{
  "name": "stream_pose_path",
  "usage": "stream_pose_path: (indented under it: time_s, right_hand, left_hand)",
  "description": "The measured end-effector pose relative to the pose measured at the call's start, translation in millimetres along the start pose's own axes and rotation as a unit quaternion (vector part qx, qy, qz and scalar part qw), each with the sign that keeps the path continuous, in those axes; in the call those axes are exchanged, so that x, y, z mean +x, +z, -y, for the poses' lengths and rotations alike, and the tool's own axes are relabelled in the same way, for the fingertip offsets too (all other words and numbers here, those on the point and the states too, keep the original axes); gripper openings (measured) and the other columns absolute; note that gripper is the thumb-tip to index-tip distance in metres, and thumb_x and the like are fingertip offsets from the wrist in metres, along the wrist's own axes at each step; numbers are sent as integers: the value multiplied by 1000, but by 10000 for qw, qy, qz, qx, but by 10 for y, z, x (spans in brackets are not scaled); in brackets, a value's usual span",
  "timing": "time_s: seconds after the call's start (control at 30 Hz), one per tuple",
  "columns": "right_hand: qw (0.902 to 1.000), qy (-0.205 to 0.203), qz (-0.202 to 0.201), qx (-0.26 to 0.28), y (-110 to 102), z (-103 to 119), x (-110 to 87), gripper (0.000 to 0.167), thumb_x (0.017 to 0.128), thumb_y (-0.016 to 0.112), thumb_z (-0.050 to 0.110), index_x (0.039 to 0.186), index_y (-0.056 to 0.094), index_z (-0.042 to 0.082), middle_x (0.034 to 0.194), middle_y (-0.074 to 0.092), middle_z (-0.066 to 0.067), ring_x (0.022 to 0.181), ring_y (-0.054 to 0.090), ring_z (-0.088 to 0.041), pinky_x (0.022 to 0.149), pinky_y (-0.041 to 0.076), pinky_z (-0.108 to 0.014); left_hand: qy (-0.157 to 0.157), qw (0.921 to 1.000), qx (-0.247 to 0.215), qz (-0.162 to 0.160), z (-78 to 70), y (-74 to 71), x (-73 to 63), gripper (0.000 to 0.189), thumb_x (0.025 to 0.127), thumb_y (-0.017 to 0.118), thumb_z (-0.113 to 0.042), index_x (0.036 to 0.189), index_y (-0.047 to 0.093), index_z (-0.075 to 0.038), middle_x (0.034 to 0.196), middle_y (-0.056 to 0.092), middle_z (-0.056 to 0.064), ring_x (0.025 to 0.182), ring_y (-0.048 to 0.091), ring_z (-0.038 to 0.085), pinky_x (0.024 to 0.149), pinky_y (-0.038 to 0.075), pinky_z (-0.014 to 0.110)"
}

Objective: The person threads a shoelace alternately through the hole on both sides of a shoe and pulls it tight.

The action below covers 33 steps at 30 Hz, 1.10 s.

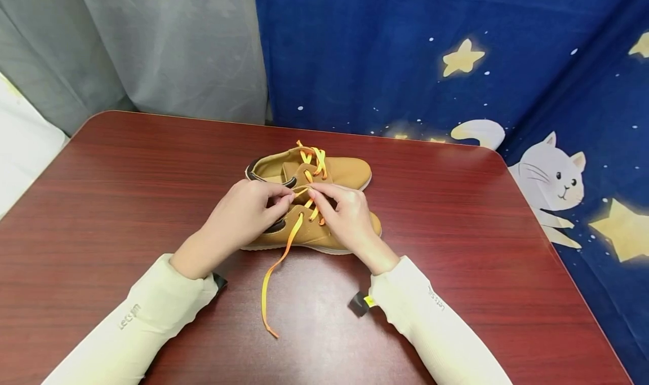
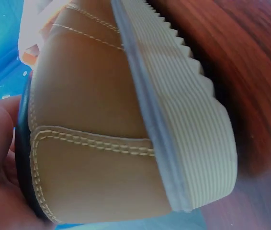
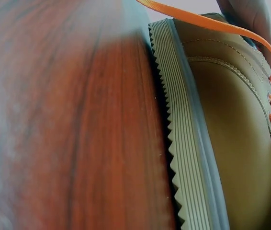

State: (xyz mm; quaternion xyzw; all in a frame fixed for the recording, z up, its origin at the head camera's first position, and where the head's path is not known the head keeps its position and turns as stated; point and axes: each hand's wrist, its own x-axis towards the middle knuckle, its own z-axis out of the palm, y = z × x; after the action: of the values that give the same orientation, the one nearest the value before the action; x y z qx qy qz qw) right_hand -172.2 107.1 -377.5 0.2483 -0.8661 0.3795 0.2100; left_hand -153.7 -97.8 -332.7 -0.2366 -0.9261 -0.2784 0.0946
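Observation:
Two tan shoes lie side by side on the table, toes to the right. Across the near shoe [image 1: 314, 237] an orange-yellow shoelace [image 1: 302, 191] is stretched between both hands, just above the tongue. My left hand [image 1: 245, 213] pinches it between thumb and forefinger. From the other side my right hand [image 1: 350, 211] pinches the same lace, fingertips close to the left ones. The lace's other end [image 1: 266, 289] trails from an eyelet onto the table. In the left wrist view the shoe's heel [image 2: 92, 177] fills the middle, partly hiding that hand.
Behind the near shoe stands the far shoe [image 1: 350, 171], with orange-yellow laces threaded through its eyelets. Both rest on a reddish-brown wooden table [image 1: 456, 249]. A grey curtain [image 1: 177, 47] and a blue star-patterned curtain [image 1: 355, 52] hang past the table's back edge.

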Motion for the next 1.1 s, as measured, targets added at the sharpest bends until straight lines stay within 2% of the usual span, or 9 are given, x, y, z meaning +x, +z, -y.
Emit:
stream_pose_path:
  time_s: [0.2,0.63,0.9,1.1]
  right_hand:
    - [10000,-15,1,-14,-5,7,6,18,97,68,19,108,79,10,102,79,-6,92,75,-18,83,58,-35]
    - [9998,-20,180,-35,-22,-6,5,19,97,68,20,109,79,11,106,79,-5,98,75,-18,87,57,-35]
    - [9992,112,286,237,-25,-14,9,20,98,67,20,111,78,11,105,79,-4,94,74,-16,84,58,-34]
    - [9947,496,463,778,-23,-22,6,19,98,68,20,110,79,11,103,79,-4,92,71,-13,85,56,-29]
  left_hand:
    - [44,9998,156,-80,2,24,-4,13,93,67,-15,89,79,-13,57,54,-10,55,44,8,55,35,26]
    - [272,9971,400,-580,40,85,-19,14,89,65,-10,83,77,-12,55,52,-8,51,41,9,51,33,26]
    - [349,9949,634,-710,48,117,-25,13,89,66,-12,82,77,-14,55,52,-8,49,43,11,50,36,29]
    - [410,9942,663,-741,59,117,-36,9,87,70,-15,84,79,-16,56,58,-10,49,46,9,49,38,31]
